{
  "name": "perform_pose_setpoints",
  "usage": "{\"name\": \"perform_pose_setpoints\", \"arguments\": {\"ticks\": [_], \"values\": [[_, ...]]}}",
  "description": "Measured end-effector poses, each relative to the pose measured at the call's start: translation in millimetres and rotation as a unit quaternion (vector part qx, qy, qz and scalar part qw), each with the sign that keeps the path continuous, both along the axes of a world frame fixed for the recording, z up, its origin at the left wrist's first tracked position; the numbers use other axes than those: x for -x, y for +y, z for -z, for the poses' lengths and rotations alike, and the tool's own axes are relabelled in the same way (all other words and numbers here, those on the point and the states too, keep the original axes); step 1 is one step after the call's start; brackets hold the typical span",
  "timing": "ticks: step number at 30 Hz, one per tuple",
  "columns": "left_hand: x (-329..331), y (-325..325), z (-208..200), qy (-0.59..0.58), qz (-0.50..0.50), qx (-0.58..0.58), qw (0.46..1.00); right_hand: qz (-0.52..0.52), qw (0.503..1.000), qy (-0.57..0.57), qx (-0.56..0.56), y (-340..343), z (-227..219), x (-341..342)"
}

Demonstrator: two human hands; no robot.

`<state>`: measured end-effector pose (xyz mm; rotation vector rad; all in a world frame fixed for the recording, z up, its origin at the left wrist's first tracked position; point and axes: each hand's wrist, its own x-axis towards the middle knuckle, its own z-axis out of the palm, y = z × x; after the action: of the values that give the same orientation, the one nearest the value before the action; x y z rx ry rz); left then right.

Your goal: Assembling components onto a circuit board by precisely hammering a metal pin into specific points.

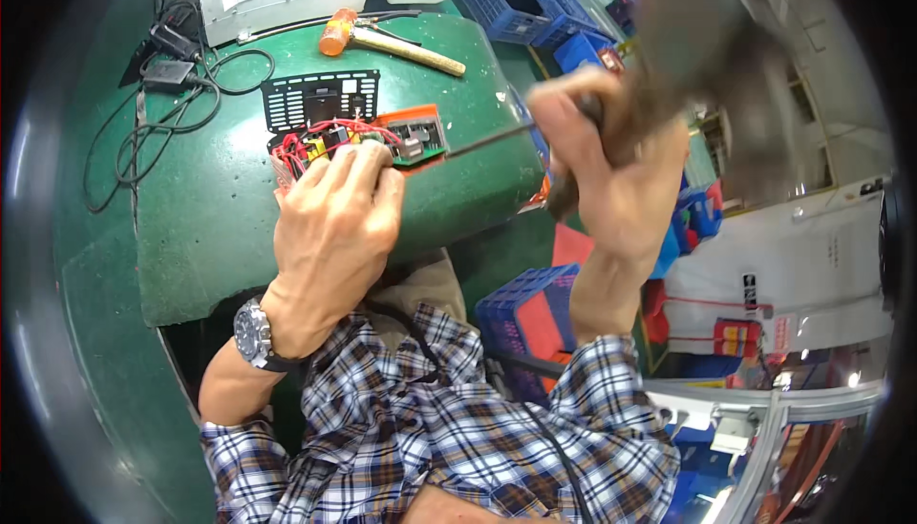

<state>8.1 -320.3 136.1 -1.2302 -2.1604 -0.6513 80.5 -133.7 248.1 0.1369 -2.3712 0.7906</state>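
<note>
My left hand (339, 209) is closed over the near side of an orange device housing (429, 114) that lies on the green bench. Inside the housing sits a green circuit board (418, 139), with red wires (358, 126) running to its left. A black slotted panel (320, 101) stands open at the far side of the wires. My right hand (597, 151), blurred by motion, grips a screwdriver with a long thin dark shaft (495, 140). Its tip reaches the right end of the housing. My left fingers hide part of the wiring.
A hammer (401, 46) with an orange head lies beyond the device. Black cables and an adapter (169, 76) spread at the left. Blue crates (503, 3) stand behind the bench's right end. A large grey blurred object (702, 32) looms at upper right.
</note>
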Motion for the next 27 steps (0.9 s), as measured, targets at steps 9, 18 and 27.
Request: {"name": "perform_pose_setpoints", "arguments": {"ticks": [9,18,27], "values": [[11,7,-10,-0.04,-0.035,-0.025,0.998,-0.068,0.995,-0.073,0.007,15,-32,38],[29,5,-29,-0.075,-0.104,-0.075,0.989,-0.042,0.909,0.265,0.318,25,112,-41],[4,0,-15,-0.084,-0.024,-0.057,0.995,-0.041,0.923,0.204,0.324,28,112,-59]]}}
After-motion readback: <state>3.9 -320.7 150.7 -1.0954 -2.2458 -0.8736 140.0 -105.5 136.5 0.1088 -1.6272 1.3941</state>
